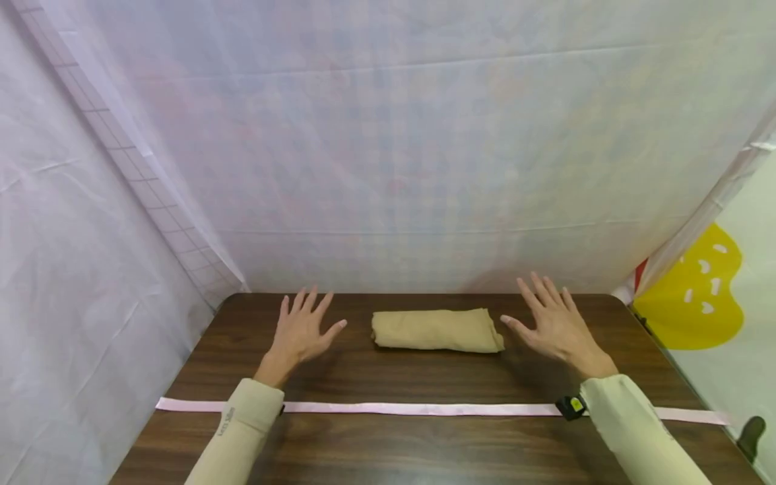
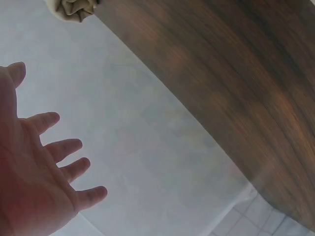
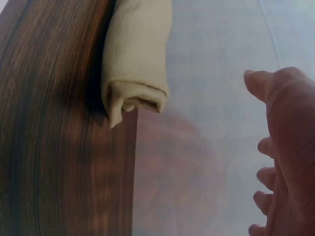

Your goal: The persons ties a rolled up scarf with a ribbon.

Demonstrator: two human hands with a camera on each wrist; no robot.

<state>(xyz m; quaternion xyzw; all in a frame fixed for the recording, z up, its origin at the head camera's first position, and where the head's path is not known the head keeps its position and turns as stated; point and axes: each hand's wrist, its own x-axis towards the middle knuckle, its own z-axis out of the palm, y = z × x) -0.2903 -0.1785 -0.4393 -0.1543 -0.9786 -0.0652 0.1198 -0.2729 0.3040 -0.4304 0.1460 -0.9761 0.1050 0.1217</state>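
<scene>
A tan cloth (image 1: 433, 330), folded into a long flat bundle, lies crosswise near the far edge of the dark wooden table (image 1: 388, 377). To its left my left hand (image 1: 302, 333) is held with fingers spread, apart from the cloth. My right hand (image 1: 558, 333) is spread likewise on the other side, its thumb close to the cloth's right end. Neither hand holds anything. In the right wrist view the cloth (image 3: 138, 54) shows its layered, folded end. Only a small rolled end of the cloth (image 2: 74, 7) appears at the top of the left wrist view.
A pale pink strip (image 1: 424, 409) runs across the table, passing under both forearms. White sheeting (image 1: 394, 148) hangs behind the table and on the left side. At the right, a yellow shape (image 1: 697, 296) shows on a white surface.
</scene>
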